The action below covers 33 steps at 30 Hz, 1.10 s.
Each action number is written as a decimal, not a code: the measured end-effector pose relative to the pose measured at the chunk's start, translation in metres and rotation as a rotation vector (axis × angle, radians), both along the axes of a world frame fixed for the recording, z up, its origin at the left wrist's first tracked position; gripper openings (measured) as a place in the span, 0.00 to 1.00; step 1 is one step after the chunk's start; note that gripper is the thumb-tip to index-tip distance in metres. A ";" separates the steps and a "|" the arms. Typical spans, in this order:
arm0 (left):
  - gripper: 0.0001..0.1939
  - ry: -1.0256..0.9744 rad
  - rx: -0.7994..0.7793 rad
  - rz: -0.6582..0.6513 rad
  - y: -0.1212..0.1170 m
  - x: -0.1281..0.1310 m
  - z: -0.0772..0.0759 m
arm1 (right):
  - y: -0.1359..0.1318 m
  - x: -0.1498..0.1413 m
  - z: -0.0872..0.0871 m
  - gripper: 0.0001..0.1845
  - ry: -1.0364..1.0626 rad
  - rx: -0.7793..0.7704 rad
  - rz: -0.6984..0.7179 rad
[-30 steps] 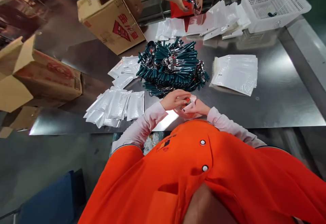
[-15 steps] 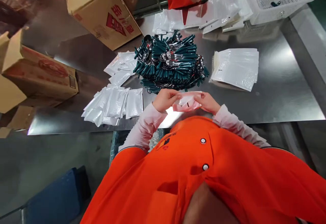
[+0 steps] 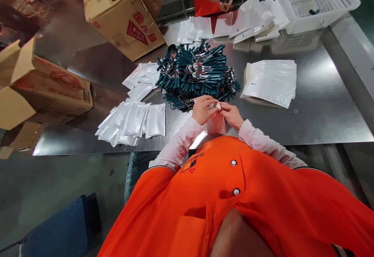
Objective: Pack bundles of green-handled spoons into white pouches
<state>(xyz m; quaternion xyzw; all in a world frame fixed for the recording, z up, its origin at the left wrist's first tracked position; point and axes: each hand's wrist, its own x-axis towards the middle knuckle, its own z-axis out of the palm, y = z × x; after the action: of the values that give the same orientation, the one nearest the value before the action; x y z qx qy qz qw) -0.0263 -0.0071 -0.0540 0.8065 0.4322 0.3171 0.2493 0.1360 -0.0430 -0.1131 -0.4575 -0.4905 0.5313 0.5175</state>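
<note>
Left hand (image 3: 201,110), right hand (image 3: 233,116) closer; bag (image 3: 215,125) pinched; mostly below fingers (image 3: 210,103)

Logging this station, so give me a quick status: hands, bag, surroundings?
Both hands, left and right, on one bag at its upper edge. Utensil pile just beyond them. Bag's contents: cannot tell.

The left hand (image 3: 203,110) and right hand (image 3: 233,116) have moved together; the bag (image 3: 215,124), previously spread between them, now extends from the grip toward the orange garment (image 3: 216,163).
</note>
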 end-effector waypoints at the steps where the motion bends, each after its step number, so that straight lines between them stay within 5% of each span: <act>1: 0.10 -0.018 -0.018 -0.009 0.000 0.000 0.000 | -0.001 0.001 0.002 0.18 -0.034 0.024 0.014; 6: 0.17 -0.214 -0.102 0.009 0.008 -0.012 -0.002 | -0.003 -0.002 0.002 0.27 -0.195 -0.005 0.051; 11: 0.27 -0.702 -0.137 0.358 0.051 -0.087 -0.005 | -0.004 -0.002 -0.013 0.32 -0.294 -0.103 0.014; 14: 0.25 -0.725 -0.145 0.436 0.059 -0.123 -0.011 | -0.003 0.002 -0.019 0.35 -0.220 -0.097 -0.047; 19: 0.30 -0.501 -0.634 0.133 0.022 -0.085 -0.034 | -0.003 0.008 -0.013 0.33 -0.193 -0.100 -0.026; 21: 0.29 -0.485 -0.717 0.119 0.012 -0.063 -0.043 | -0.004 0.013 -0.007 0.29 -0.240 -0.067 -0.025; 26: 0.26 -0.608 -0.725 0.194 0.014 -0.052 -0.058 | 0.005 0.032 0.011 0.19 -0.338 0.017 0.004; 33: 0.17 -0.559 -0.578 -0.058 0.020 -0.072 -0.057 | 0.021 0.049 0.020 0.11 -0.343 0.028 0.180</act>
<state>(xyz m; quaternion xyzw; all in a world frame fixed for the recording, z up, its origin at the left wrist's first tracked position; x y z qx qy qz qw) -0.0987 0.0129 -0.1110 0.5977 0.3962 0.3825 0.5827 0.1853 -0.0224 -0.0930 -0.4882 -0.6178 0.4829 0.3832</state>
